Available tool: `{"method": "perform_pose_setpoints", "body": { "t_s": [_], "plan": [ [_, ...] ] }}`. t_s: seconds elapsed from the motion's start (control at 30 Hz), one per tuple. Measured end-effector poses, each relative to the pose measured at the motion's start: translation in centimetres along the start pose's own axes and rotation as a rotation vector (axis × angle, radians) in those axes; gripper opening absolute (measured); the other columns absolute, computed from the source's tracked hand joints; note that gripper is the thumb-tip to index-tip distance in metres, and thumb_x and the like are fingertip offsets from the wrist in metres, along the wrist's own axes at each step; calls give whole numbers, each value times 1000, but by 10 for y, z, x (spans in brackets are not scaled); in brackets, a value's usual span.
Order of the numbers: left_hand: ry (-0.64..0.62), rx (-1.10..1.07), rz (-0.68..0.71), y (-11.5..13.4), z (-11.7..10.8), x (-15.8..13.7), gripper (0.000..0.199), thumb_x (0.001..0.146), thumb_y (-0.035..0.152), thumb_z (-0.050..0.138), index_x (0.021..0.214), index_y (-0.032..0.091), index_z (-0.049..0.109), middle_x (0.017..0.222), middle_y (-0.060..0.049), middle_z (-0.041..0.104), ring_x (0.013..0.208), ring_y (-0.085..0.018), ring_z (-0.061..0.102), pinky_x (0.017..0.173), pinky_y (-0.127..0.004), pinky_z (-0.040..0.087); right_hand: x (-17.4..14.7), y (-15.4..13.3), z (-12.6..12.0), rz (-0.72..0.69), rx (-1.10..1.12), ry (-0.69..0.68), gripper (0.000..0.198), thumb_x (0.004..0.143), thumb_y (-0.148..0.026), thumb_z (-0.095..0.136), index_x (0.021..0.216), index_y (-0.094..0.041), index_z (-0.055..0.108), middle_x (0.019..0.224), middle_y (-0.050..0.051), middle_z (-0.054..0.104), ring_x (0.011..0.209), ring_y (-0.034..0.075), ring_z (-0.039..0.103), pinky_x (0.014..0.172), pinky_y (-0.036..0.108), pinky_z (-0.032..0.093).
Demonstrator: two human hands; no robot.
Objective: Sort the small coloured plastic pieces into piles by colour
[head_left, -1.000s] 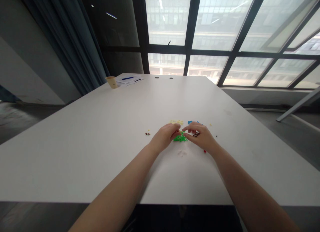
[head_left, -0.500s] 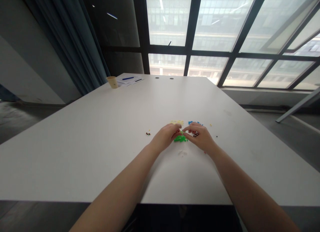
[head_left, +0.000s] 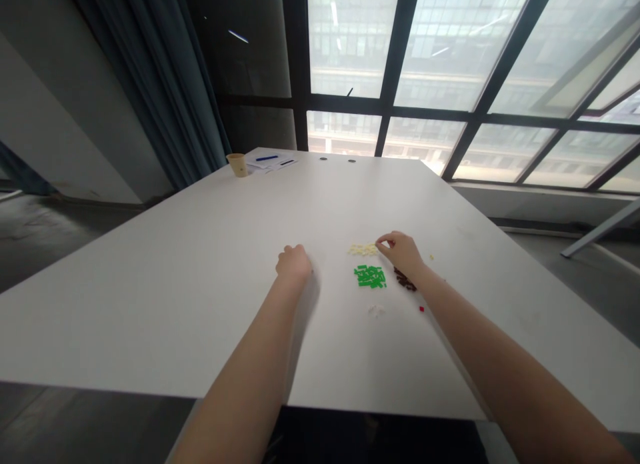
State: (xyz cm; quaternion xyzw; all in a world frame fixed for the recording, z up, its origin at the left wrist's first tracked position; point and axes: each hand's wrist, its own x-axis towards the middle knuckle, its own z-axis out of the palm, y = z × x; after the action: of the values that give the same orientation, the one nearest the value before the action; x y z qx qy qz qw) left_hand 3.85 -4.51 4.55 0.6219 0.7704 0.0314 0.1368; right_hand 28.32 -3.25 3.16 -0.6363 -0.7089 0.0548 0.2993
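White table [head_left: 200, 264]: 2 hands, 3 piles

A: Left hand [head_left: 294, 263] is curled over, so whatever sits beneath stays hidden.
B: Right hand [head_left: 401, 252] covers the blue pieces and part of the dark pieces [head_left: 405, 281].
A: Pinched fingertips [head_left: 381, 241], contents too small to tell.
B: Both forearms run off the bottom edge.

My worktop [head_left: 200, 304] is smooth, matt white laminate. The green pieces [head_left: 371, 277] and pale yellow pieces [head_left: 363, 249] look like glossy plastic. The cup [head_left: 238, 165] looks like matt paper.
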Motion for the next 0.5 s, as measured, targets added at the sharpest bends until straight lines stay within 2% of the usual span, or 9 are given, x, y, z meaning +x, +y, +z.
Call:
{"method": "perform_pose_setpoints", "body": {
  "t_s": [0.13,0.3,0.4,0.5],
  "plan": [
    [-38,-16,66,-2,3,5,26,71,14,53,96,8,59,103,-20,58,95,-28,56,76,-32,42,25,-2,22,88,-113,-105,19,71,-27,52,78,-21,69,74,3,60,66,14,50,62,25,36],
    [-41,-42,95,-3,6,9,23,69,9,52,90,9,61,98,-17,62,89,-23,59,73,-28,42,35,-4,42,103,-235,-179,22,72,-27,48,80,-23,68,87,5,64,79,18,55,67,27,38],
    [-54,-57,99,-4,5,9,22,70,8,49,89,10,60,95,-14,64,87,-20,59,72,-26,42,35,-4,44,110,-267,-214,23,72,-26,47,80,-23,68,89,5,65,81,19,56,68,29,39],
    [-72,-74,105,-4,4,6,21,70,8,48,87,10,60,91,-12,65,85,-19,59,71,-25,41,35,-2,36,116,-252,-187,26,71,-25,46,84,-23,68,88,5,65,80,18,56,69,29,39]
  ]
}}
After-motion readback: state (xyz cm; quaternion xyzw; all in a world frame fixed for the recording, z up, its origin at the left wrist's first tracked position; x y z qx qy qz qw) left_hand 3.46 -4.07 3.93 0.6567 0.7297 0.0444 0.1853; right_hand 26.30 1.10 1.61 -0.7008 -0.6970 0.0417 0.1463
